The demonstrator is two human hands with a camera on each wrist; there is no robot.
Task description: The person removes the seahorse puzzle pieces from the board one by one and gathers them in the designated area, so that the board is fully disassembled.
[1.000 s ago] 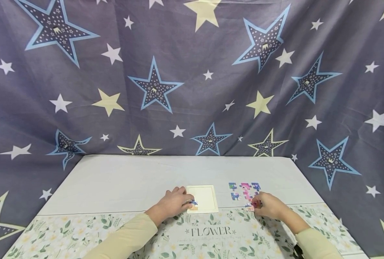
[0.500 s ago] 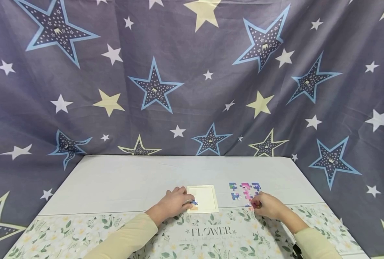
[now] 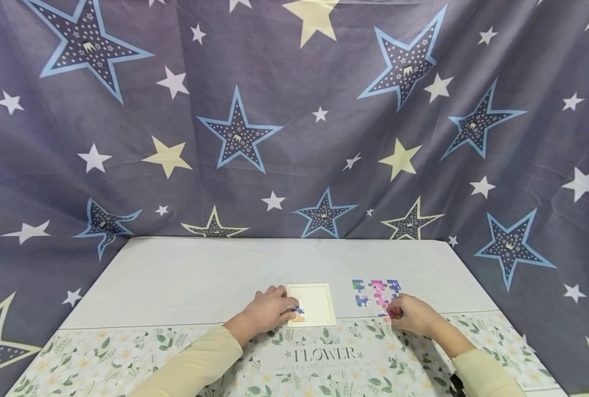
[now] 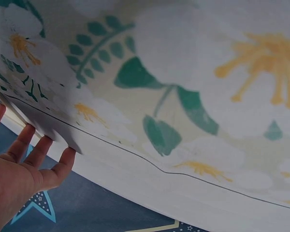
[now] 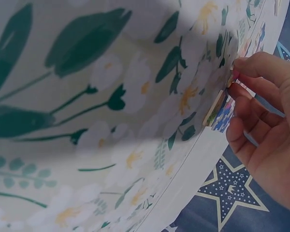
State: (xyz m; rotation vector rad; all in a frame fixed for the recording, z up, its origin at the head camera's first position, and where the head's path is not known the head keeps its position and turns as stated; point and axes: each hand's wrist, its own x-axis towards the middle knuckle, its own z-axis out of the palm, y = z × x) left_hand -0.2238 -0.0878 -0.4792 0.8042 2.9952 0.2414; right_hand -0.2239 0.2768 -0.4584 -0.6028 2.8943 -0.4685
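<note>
A cream puzzle tray (image 3: 331, 305) lies flat on the table, with a blue and orange puzzle piece (image 3: 298, 315) in its near left corner. My left hand (image 3: 269, 311) rests at the tray's left edge, its thumb and forefinger by that piece. In the left wrist view the left fingers (image 4: 39, 152) are spread and touch down at their tips. To the right, my right hand (image 3: 413, 315) pinches a pink-red puzzle piece (image 5: 235, 76) between thumb and forefinger. Several other pieces lie in rows beside it, including a pink one (image 3: 378, 285) and a blue one (image 3: 362, 301).
A floral cloth (image 3: 324, 375) printed with the word FLOWER covers the near part of the table. Its far part is a white surface (image 3: 215, 270). Behind the table hangs a dark curtain (image 3: 284, 71) with stars.
The pink-red piece in my right hand has tilted slightly between the fingers. My left hand stays in place at the tray.
</note>
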